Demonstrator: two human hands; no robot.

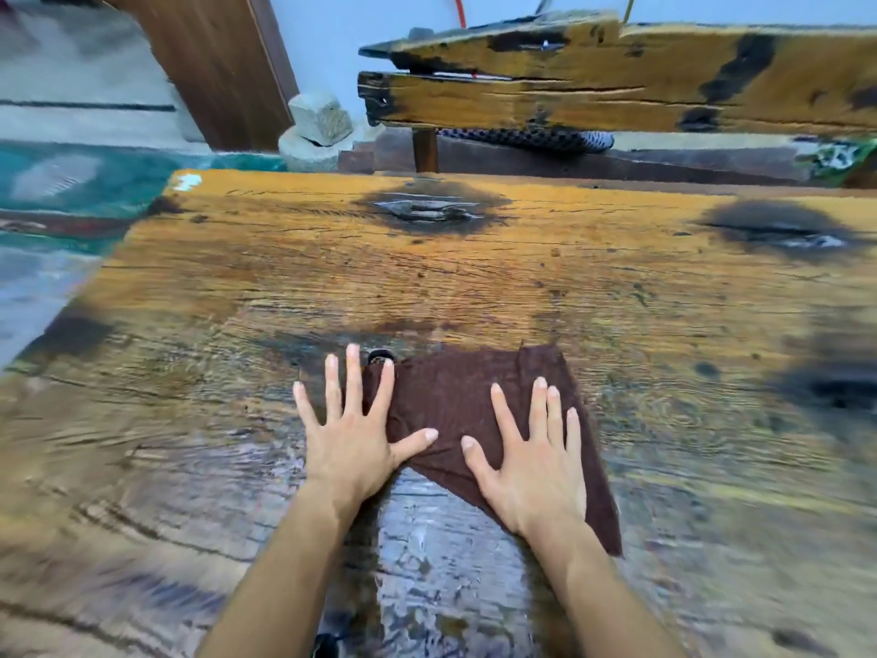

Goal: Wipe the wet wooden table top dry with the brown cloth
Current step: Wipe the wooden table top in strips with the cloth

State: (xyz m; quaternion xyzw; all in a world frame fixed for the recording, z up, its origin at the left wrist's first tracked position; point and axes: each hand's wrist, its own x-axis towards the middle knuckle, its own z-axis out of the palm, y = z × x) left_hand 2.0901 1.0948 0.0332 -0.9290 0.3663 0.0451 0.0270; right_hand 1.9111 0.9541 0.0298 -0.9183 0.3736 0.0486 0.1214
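Two bare hands press flat on a brown cloth [451, 396] spread over a wet wooden surface [332, 258], seen from above along the person's forearms. The left hand [349, 448] lies at the cloth's left edge with its fingers [353, 382] straight and fanned wide, gripping nothing; thumb and forefinger rest on the fabric, while the other fingers and the palm lie on bare wood. The right hand [527, 472] sits wholly on the cloth, fingers [538, 406] straight and only slightly spread, thumb angled toward the left hand, likewise holding nothing. The cloth lies flat in the near half of the surface, roughly central, its near edge cut by a notch of bare wood between the two wrists and one corner trailing past the right wrist. A glossy film of water [427, 539] shines on the boards nearest the camera, between and below the forearms; the far half looks matte and orange, marked by dark knots [429, 211]. Beyond the far edge stands a second plank bench [617, 97] of the same scorched timber, with pale stone blocks [320, 118] at the foot of a brown wooden door panel [218, 64] and a teal floor [95, 182] to the left; the outer parts of the view are blurred
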